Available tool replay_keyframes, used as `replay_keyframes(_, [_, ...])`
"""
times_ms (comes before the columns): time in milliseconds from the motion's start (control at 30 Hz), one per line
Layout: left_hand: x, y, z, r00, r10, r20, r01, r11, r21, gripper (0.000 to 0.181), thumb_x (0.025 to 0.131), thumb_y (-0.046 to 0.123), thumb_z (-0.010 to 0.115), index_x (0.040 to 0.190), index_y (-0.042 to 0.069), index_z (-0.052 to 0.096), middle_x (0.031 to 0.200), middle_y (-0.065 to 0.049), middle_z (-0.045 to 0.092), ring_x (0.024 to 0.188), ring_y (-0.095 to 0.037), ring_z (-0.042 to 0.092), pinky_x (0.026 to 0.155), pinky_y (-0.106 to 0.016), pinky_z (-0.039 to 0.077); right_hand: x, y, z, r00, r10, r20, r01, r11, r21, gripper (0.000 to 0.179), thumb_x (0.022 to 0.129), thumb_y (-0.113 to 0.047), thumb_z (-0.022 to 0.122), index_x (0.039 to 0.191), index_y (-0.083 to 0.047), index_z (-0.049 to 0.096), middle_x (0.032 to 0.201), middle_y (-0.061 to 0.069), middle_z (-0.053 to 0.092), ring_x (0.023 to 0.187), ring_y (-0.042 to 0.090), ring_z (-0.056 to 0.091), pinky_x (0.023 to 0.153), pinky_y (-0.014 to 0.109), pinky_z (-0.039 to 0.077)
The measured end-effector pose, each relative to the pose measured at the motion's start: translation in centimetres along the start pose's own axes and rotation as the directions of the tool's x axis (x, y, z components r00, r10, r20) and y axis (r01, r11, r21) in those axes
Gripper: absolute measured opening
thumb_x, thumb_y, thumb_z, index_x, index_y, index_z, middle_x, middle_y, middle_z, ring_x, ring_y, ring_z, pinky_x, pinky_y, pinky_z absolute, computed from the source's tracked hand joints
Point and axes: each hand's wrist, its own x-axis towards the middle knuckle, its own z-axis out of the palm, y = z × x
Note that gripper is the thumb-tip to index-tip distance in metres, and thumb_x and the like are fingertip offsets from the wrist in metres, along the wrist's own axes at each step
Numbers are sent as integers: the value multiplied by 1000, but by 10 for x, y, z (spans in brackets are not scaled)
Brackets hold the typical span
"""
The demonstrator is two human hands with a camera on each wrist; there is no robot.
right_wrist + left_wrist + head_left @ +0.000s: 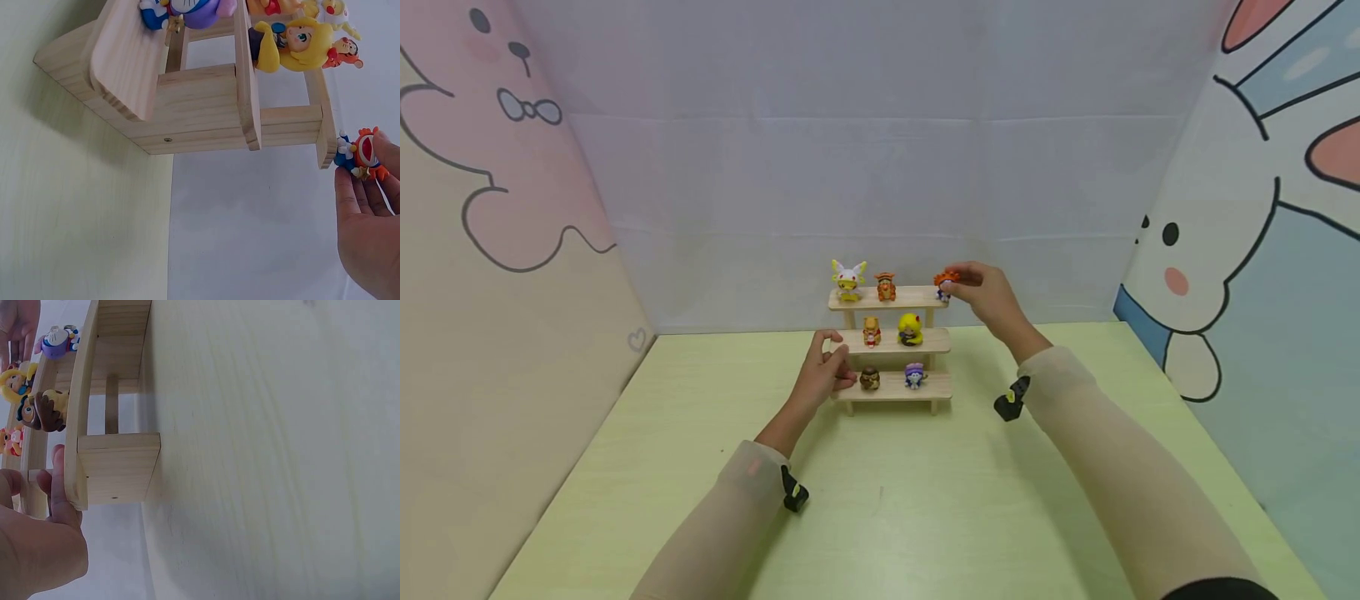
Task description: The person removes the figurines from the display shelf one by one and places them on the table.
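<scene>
Your right hand [991,298] pinches the orange-maned figure [945,284] between thumb and fingers, at the right end of the stand's [891,393] far, top shelf [913,297]. You cannot tell whether its feet bear fully on the board. It is so near the end edge that, released with its weight partly over, it could well tip off to the right. Your left hand [818,375] grips the stand's left end, fingers bent about the boards; a tug there could jolt all 7 figures. The brown figure [869,379] is just beside those fingertips, so a small slip inward might knock it.

No closed container shows; the 3 shelves carry everything. The top also has the white-eared figure [848,283] at left and the tiger figure [886,287]; the middle, the bear [872,332] and the yellow-haired figure [910,330]; the near, bottom one, the brown figure and the purple figure [914,377].
</scene>
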Motion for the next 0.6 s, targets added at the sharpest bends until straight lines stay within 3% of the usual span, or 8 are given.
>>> replay_keyframes(300, [0, 1, 0, 1000, -2, 3, 2, 1000, -3, 32, 112, 23, 49, 137, 6, 38, 78, -8, 60, 67, -17, 69, 66, -32, 64, -3, 9, -10, 1000, -13, -21, 13, 1000, 3, 48, 101, -23, 71, 142, -2, 59, 135, 17, 63, 121, 28, 61, 111, 48, 48])
replay_keyframes(600, [1, 0, -1, 1000, -18, 13, 19, 1000, -7, 35, 111, 27, 50, 139, 9, 39, 82, -9, 61, 69, -18, 69, 69, -34, 64, -6, 21, -22, 999, 3, -40, -3, 1000, -13, 46, 101, -23, 71, 141, -4, 60, 134, 15, 64, 119, 24, 61, 106, 39, 52])
